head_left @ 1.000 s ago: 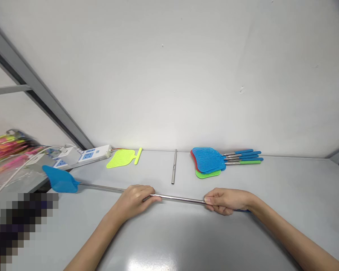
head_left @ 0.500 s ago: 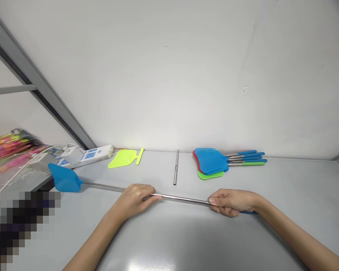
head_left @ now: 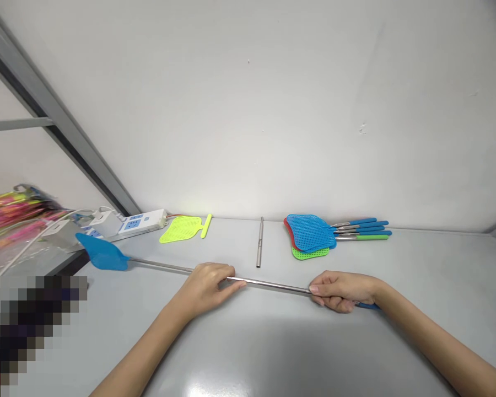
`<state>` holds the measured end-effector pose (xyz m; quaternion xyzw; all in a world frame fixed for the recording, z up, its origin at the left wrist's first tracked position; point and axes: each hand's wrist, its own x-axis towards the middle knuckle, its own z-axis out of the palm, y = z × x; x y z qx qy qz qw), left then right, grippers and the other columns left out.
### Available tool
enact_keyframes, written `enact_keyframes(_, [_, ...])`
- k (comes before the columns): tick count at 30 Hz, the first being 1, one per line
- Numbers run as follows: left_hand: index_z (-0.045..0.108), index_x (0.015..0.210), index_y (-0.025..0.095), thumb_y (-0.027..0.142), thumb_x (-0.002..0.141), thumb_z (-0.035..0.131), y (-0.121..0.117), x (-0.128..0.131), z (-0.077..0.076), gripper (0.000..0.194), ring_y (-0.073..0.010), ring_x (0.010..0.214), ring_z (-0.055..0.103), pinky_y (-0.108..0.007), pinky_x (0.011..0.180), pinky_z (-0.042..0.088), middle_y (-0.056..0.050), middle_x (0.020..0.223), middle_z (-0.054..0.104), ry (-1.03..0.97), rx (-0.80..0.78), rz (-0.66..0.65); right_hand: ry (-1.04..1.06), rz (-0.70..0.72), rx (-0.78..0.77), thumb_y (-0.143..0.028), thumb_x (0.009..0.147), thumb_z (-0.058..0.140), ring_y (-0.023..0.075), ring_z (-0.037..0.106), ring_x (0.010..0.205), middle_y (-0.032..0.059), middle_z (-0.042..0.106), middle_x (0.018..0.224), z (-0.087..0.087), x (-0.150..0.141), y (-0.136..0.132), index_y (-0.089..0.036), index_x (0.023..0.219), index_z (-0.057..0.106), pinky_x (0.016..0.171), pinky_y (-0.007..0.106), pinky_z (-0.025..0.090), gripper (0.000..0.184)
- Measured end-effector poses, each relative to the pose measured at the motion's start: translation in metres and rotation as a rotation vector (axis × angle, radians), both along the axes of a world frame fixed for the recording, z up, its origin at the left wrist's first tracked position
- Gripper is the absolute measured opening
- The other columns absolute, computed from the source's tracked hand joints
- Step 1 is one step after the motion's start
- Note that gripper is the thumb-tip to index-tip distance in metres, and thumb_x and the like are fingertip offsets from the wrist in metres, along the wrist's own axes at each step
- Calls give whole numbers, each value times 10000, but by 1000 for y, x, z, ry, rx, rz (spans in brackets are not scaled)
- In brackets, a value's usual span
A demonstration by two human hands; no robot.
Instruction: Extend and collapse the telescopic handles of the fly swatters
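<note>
Long blue swatter (head_left: pixel 273 285) in left hand (head_left: pixel 210 285) and right hand (head_left: pixel 342 289) — yellow swatter head (head_left: pixel 182 228) beyond.

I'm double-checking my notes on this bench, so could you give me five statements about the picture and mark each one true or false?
1. The left hand and right hand both hold the metal shaft of one blue swatter. True.
2. The right hand is closer to that swatter's blue head than the left. False: the left hand is closer.
3. A short metal tube lies between the yellow swatter head and the pile of swatters. True.
4. The topmost head in the pile is red. False: it is blue, with red and green showing beneath.
5. A white power strip lies left of the yellow swatter head. True.
</note>
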<state>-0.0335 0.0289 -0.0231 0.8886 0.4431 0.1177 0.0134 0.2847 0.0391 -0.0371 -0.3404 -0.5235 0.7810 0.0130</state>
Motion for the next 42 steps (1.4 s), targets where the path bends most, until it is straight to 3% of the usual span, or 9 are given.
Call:
enact_keyframes(13, [503, 682, 179, 423, 859, 345, -5, 12, 0, 341, -127, 599, 476, -236, 558, 307, 4, 620, 514, 4, -5, 5, -21, -5, -9, -435, 790, 494, 13, 154, 334, -107, 216, 446, 0, -2, 0, -144, 684, 465, 277, 132, 118, 311])
enact_keyframes(25, [507, 761, 179, 338, 888, 311, -23, 56, -3, 282, -147, 671, 492, -274, 633, 354, -16, 714, 542, -65, 16, -36, -20, -5, 50, -469, 786, 485, 12, 218, 292, -105, 268, 437, -1, -5, -3, -143, 706, 493, 256, 134, 159, 336])
enact_keyframes(31, [489, 757, 175, 322, 889, 321, -33, 76, -7, 259, -143, 680, 496, -276, 647, 352, -17, 734, 540, -41, 11, -74, -80, 0, 173, -494, 792, 452, 14, 193, 313, -101, 270, 443, 4, -16, -9, -148, 701, 486, 277, 147, 142, 359])
enact_keyframes(37, [489, 754, 175, 330, 895, 302, -37, 81, -12, 280, -144, 643, 494, -275, 594, 341, -19, 713, 545, -26, 34, -93, -139, -28, 292, -532, 772, 450, 8, 228, 349, -77, 338, 498, 12, -34, -17, -137, 681, 481, 311, 151, 163, 406])
enact_keyframes(42, [465, 700, 179, 353, 889, 315, -36, 79, -12, 298, -140, 617, 499, -273, 563, 327, -8, 679, 551, -27, 26, -91, -113, -26, 198, -540, 755, 472, 17, 165, 366, -94, 251, 464, 10, -36, -19, -156, 627, 416, 311, 153, 119, 408])
